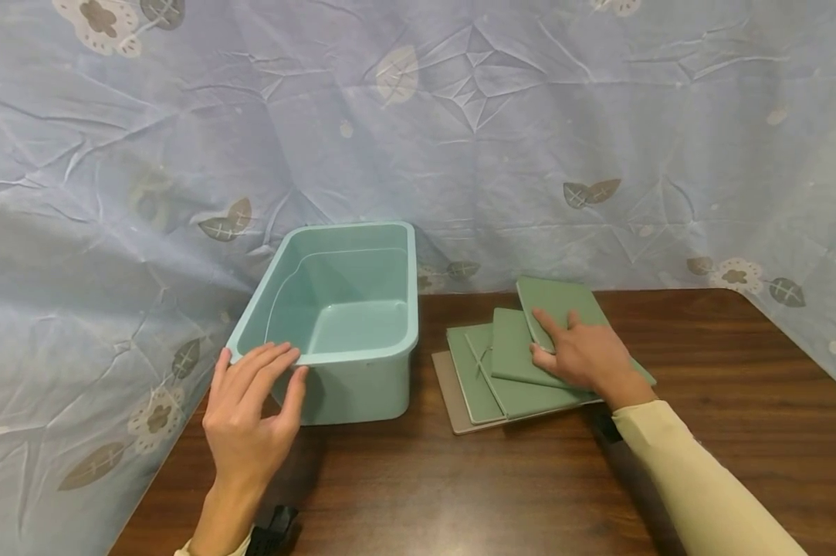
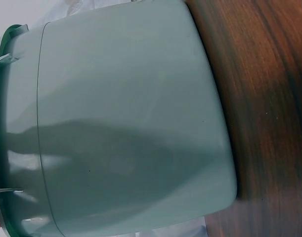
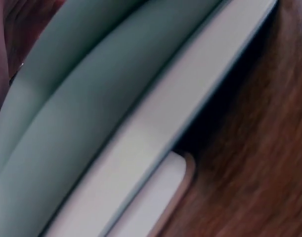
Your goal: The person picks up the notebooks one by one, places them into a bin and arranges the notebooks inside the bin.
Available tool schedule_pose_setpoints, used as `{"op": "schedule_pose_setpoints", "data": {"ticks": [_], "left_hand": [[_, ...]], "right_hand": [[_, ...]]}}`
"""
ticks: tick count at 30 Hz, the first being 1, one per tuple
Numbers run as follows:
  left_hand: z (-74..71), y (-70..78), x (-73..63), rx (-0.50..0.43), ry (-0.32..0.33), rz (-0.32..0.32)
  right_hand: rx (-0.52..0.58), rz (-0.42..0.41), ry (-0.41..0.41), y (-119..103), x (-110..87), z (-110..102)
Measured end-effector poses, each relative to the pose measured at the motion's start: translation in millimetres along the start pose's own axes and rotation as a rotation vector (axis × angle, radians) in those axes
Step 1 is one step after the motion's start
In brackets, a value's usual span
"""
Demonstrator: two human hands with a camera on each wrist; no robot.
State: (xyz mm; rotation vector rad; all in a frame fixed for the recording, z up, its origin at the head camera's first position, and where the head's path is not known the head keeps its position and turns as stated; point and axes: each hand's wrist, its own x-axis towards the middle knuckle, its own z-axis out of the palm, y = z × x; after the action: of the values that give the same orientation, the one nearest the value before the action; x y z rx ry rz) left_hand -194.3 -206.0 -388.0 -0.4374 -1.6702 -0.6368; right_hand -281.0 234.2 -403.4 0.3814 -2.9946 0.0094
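My left hand (image 1: 247, 417) rests on the near left corner of a pale green plastic basin (image 1: 351, 390), with its fingers over the rim and its thumb just below it. In the left wrist view the basin's outer wall (image 2: 126, 108) fills most of the picture. My right hand (image 1: 587, 355) lies on the top green notebook (image 1: 556, 293), its index finger stretched over the cover and its thumb at the left edge. Below it are another green notebook (image 1: 508, 347), a larger green one with a cord (image 1: 469, 378), and a tan notebook (image 1: 452, 401) at the bottom.
The basin stands on the left of a dark brown wooden table (image 1: 404, 486), and its inside shows a bare floor. A pale blue patterned cloth (image 1: 473, 154) hangs behind the table and down its sides.
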Motion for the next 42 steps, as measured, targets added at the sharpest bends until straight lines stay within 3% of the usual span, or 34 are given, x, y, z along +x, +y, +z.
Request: {"op": "schedule_pose_setpoints", "data": {"ticks": [4, 14, 32, 42], "left_hand": [[0.9, -0.2, 0.3, -0.006, 0.009, 0.006], [-0.4, -1.3, 0.4, -0.010, 0.002, 0.003], [-2.7, -4.2, -0.8, -0.016, -0.002, 0.005], [-3.6, -5.3, -3.6, -0.016, -0.020, 0.002]], "right_hand": [[-0.051, -0.048, 0.029, 2, -1.5, 1], [-0.081, -0.074, 0.120, 1, -5.2, 7], [0.197, -0.032, 0.051, 3, -6.3, 16], [0.233, -0.126, 0.081, 2, -6.7, 16]]}}
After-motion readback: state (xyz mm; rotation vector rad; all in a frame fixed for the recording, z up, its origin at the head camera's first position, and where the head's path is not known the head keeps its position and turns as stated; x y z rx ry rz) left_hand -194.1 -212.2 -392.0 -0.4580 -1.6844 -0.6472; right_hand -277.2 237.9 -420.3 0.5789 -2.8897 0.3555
